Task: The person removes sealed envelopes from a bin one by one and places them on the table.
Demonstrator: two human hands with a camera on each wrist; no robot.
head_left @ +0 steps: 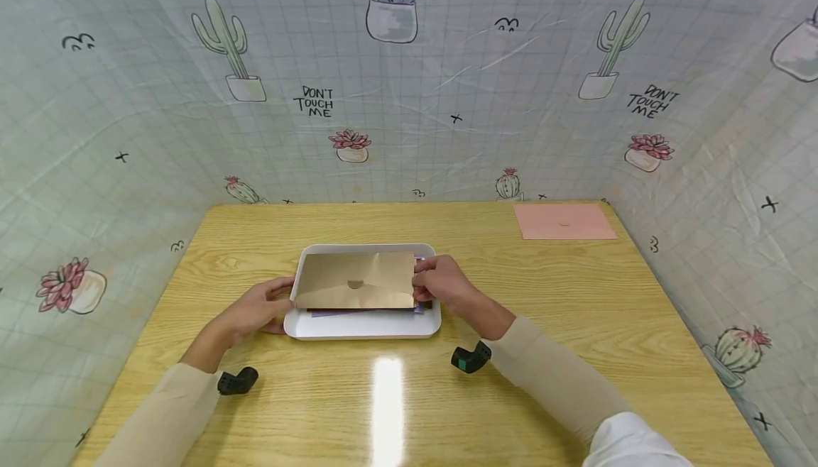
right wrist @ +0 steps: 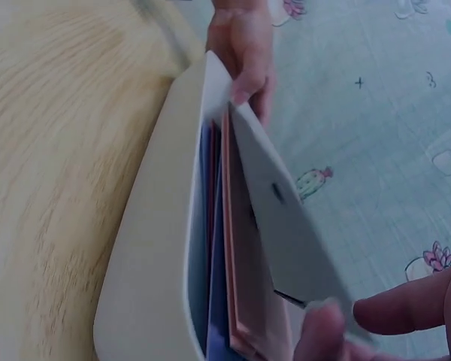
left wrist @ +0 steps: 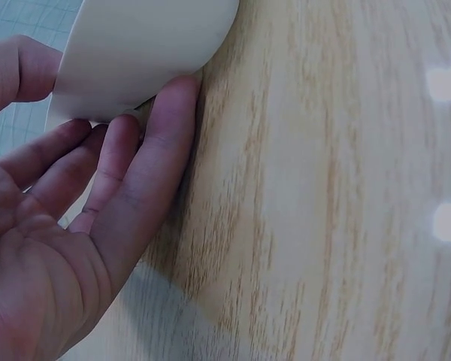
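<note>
A white tray (head_left: 361,326) stands on the table with a stack of envelopes in it. On top lies a brown envelope (head_left: 358,268) with a small notch mark at its middle. Beneath it, the right wrist view shows reddish envelopes (right wrist: 248,278) and a blue-purple one (right wrist: 219,301). My left hand (head_left: 255,309) grips the tray's left end, thumb at the rim and fingers under it. At the other end, my right hand (head_left: 445,284) pinches the brown envelope's right edge between thumb and finger. That edge is raised off the stack.
A pink envelope (head_left: 565,220) lies flat at the table's back right corner. A cloth with printed cacti (head_left: 409,169) hangs behind the wooden table (head_left: 486,410) and at both sides. Black devices sit at the left wrist (head_left: 238,381) and the right wrist (head_left: 471,358).
</note>
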